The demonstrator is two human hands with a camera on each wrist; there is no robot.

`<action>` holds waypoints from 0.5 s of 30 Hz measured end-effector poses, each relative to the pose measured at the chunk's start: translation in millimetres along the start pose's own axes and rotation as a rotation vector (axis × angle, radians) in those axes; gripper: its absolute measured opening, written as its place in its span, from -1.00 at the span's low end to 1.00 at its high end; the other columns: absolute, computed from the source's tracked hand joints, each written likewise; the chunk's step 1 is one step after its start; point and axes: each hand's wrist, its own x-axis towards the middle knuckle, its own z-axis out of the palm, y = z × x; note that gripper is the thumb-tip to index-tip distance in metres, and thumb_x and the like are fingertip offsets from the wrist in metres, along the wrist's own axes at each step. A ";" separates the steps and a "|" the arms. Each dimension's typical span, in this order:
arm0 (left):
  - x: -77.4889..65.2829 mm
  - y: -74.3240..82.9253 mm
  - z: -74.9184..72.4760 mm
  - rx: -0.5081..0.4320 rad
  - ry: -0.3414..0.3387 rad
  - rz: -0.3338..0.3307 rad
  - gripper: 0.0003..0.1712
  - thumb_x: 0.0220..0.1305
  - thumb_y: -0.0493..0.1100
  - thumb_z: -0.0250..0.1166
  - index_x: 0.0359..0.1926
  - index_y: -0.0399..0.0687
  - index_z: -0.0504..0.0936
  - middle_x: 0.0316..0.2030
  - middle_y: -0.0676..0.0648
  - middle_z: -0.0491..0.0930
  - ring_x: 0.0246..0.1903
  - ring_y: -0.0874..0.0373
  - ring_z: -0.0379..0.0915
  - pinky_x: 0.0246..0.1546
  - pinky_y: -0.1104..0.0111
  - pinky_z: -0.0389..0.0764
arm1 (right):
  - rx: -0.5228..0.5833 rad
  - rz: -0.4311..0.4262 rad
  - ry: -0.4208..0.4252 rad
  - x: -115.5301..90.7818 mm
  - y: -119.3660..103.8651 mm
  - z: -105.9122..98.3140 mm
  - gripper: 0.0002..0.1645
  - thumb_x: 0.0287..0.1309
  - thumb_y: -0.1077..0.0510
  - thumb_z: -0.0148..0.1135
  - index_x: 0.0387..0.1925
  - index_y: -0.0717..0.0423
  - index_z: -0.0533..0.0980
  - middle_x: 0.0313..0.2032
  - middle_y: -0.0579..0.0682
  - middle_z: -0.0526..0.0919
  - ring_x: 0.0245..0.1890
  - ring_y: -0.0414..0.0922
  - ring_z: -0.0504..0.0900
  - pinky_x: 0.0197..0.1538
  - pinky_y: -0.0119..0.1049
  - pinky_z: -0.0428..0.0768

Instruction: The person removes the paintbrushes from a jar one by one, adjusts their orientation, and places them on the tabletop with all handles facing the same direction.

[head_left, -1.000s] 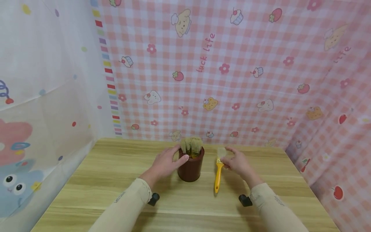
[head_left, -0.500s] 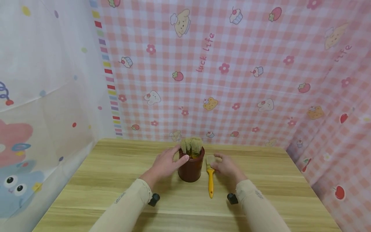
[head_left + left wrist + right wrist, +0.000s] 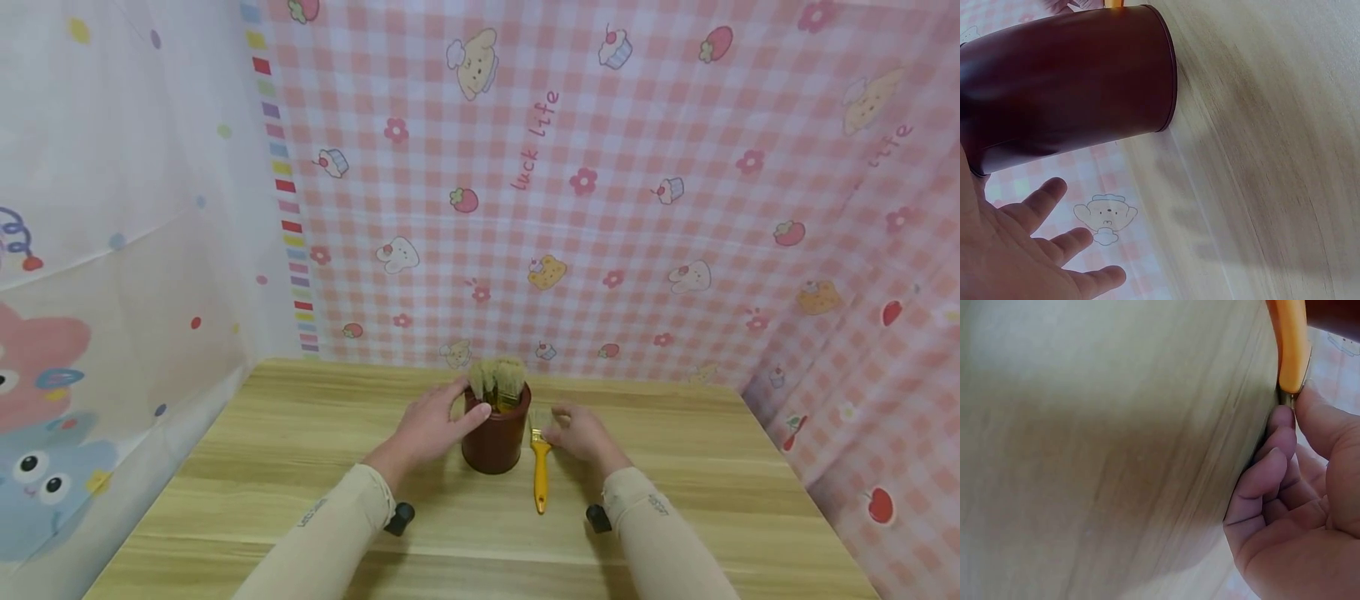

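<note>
1. Left hand (image 3: 431,421): set against the left side of a dark brown, smooth-walled cylindrical pot (image 3: 491,450), thumb laid at the near edge of the mouth, index finger stretched toward the far edge. Not wrapped round the wall.
2. Seen from the left wrist: remaining three fingers fairly straight, splayed, apart from the pot.
3. Right hand (image 3: 585,433): clamped on a flat paintbrush (image 3: 540,467) with a glossy yellow-orange handle, brass-coloured ferrule and pale bristles. Pinched between thumb and fingertips near the ferrule, other fingers curled inward in the right wrist view.
4. Paintbrush position: just right of the pot, handle toward the wearer, bristle end away. Hard to tell whether touching the tabletop or slightly lifted.
5. Both hands: apart from each other, with pot and paintbrush between.
6. Inside the pot: beige-bristled brushes (image 3: 498,379), bristles upward above the rim, exact number hard to tell.
7. Beneath the pot, standing upright: a pale wood-grain table (image 3: 300,433).
8. On the arms: cream long sleeves (image 3: 322,533), with a small black block (image 3: 401,518) jutting near each cuff.
9. Behind the table: a pink-and-white checked cloth (image 3: 450,133) printed with cupcakes, strawberries and flowers.
</note>
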 end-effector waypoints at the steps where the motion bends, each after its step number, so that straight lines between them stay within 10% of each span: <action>1: -0.3 0.2 -0.1 -0.002 0.002 0.000 0.01 0.48 0.60 0.00 0.72 0.23 0.14 0.64 -0.13 0.26 0.67 -0.29 0.02 0.63 -0.31 0.02 | 0.006 0.005 -0.001 -0.5 -0.2 0.1 -0.33 0.44 0.07 0.40 0.45 0.26 0.48 0.43 0.39 0.50 0.50 0.35 0.41 0.53 0.26 0.40; 15: -0.2 -1.8 0.5 -0.014 -0.002 0.001 0.02 0.46 0.62 0.00 0.72 0.25 0.12 0.64 -0.10 0.26 0.67 -0.27 0.04 0.62 -0.30 0.06 | 0.020 0.033 0.003 -5.3 -3.6 -0.1 -0.32 0.47 0.05 0.37 0.48 0.23 0.46 0.43 0.37 0.52 0.49 0.32 0.44 0.52 0.23 0.42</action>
